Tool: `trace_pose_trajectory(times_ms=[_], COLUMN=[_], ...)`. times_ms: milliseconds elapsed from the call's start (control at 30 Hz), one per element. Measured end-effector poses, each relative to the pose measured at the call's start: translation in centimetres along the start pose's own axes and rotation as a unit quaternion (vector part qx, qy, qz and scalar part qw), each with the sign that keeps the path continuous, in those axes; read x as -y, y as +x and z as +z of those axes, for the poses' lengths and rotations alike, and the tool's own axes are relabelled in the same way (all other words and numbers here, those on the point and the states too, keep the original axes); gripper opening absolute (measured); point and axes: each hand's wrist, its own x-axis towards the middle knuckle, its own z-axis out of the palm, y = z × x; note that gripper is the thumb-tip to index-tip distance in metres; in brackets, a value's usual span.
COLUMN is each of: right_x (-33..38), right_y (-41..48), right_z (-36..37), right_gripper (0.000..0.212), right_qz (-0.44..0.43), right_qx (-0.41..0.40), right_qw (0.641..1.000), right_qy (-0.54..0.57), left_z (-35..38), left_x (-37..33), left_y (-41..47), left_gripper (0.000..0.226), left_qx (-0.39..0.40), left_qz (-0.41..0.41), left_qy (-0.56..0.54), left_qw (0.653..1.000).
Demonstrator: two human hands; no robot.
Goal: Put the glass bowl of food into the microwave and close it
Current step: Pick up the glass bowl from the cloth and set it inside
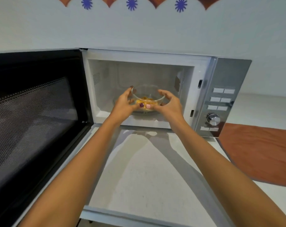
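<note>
Both hands' grip, left hand point(122, 104) and right hand point(169, 104), cups round glass bowl point(148, 94) inside microwave point(227, 76).

A bowl point(147, 97) sits inside the microwave point(201, 89), between the left hand point(122, 104) and right hand point(170, 105). The door point(34, 115) hangs open at left; the dial point(213, 119) is at right.

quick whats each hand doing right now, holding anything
Left hand: closed around the left side of the glass bowl, inside the microwave.
Right hand: cupped around the bowl's right side, thumb on its front; fingertip contact cannot be told.
</note>
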Motion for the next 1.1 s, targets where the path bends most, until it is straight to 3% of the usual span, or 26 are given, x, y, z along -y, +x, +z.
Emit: trace_pose_trajectory(times_ms=[600, 833, 1000, 1100], right_x=[-3.4, -4.2, -4.7, -5.1], right_y=[8.7, 10.6, 10.7, 10.7], right_z=[5.0, 5.7, 5.8, 5.7], right_gripper=[0.066, 0.060, 0.064, 0.066], right_qz=[0.083, 0.048, 0.046, 0.044], right_qx=[0.019, 0.017, 0.023, 0.022], right_qw=[0.993, 0.998, 0.999, 0.999], right_qy=[0.085, 0.039, 0.003, -0.004], left_z=[0.0, 0.1, 0.4, 0.6], left_x=[3.5, 3.7, 4.2, 4.5], left_y=[8.3, 9.6, 9.9, 10.1], left_gripper=[0.066, 0.071, 0.059, 0.066], left_qx=[-0.059, -0.056, -0.062, -0.058], left_qz=[-0.073, -0.059, -0.072, -0.067], left_qy=[-0.139, -0.102, -0.124, -0.069], left_qw=[0.986, 0.991, 0.988, 0.994])
